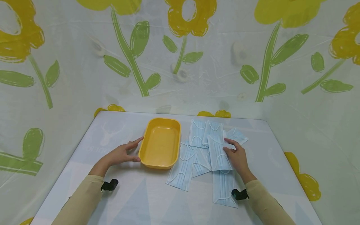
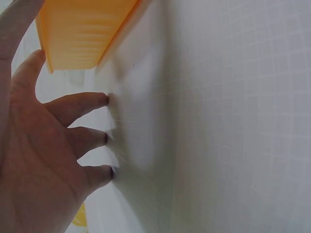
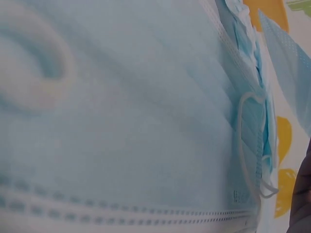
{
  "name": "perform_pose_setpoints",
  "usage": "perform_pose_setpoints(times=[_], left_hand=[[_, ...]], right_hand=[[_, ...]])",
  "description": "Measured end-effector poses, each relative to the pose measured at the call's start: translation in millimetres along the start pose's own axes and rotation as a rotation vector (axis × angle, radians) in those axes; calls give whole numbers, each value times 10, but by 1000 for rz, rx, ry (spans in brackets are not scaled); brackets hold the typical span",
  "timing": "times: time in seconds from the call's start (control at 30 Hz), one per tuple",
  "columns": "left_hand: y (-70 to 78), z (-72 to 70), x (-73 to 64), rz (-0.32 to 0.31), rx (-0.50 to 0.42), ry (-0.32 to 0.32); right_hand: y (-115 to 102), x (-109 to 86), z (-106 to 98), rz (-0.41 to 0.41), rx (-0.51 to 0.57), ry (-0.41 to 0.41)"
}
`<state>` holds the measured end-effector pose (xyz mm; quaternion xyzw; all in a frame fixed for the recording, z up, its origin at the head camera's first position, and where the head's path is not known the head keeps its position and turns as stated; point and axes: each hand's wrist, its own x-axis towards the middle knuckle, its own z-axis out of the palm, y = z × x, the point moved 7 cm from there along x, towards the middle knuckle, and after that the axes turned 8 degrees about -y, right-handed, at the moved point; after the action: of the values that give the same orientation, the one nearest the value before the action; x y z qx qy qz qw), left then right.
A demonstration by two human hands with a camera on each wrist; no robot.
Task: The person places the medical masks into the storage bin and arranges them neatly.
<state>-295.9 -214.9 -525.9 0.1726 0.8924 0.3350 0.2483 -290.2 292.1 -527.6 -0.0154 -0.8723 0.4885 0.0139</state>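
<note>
Towards the far side of the pale, patterned surface (image 1: 126, 200) sits a yellow, rounded rectangular tray (image 1: 160, 147), one of its short ends facing the person. At its left wall is the person's left hand (image 1: 121, 155), fingers spread, with the thumb and forefinger touching the rim and the other fingers fanned apart below, as the left wrist view shows. Just right of the tray, pale blue pleated face masks with white ear loops lie in a loose, overlapping heap.

Over that heap the right hand (image 1: 237, 156) pinches one pale blue mask (image 1: 217, 154) by its right edge between thumb and finger; from the right wrist it appears raised clear of the others. Below it a lengthwise mask (image 1: 223, 189) reaches nearest the person, close to the right wrist. Another, the slanted mask on the left (image 1: 179, 170), lies beside the tray; I can't tell whether the two touch. A tilted mask (image 1: 237, 135) pokes out beyond the right fingertips.

Both arms wear beige sleeves (image 1: 81, 197), with a small black device (image 1: 110, 185) at each wrist. Behind hangs a whitish sheet (image 1: 213, 81) printed with yellow flowers and green leaves.
</note>
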Motion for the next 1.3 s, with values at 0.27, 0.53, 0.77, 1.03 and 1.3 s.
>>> perform_pose_setpoints(times=[0.27, 0.53, 0.77, 1.03, 1.3], left_hand=[[-10, 13, 5, 0, 2, -4], [-8, 11, 12, -6, -14, -5], [1, 14, -3, -2, -14, -4], [0, 7, -10, 1, -17, -2], [-5, 14, -3, -4, -16, -3]], right_hand=[[-31, 11, 66, 0, 38, -15], [-74, 6, 142, -6, 66, -40], [-162, -30, 186, -18, 73, -57], [-212, -44, 238, -7, 79, -60], [-224, -28, 306, 7, 74, -58]])
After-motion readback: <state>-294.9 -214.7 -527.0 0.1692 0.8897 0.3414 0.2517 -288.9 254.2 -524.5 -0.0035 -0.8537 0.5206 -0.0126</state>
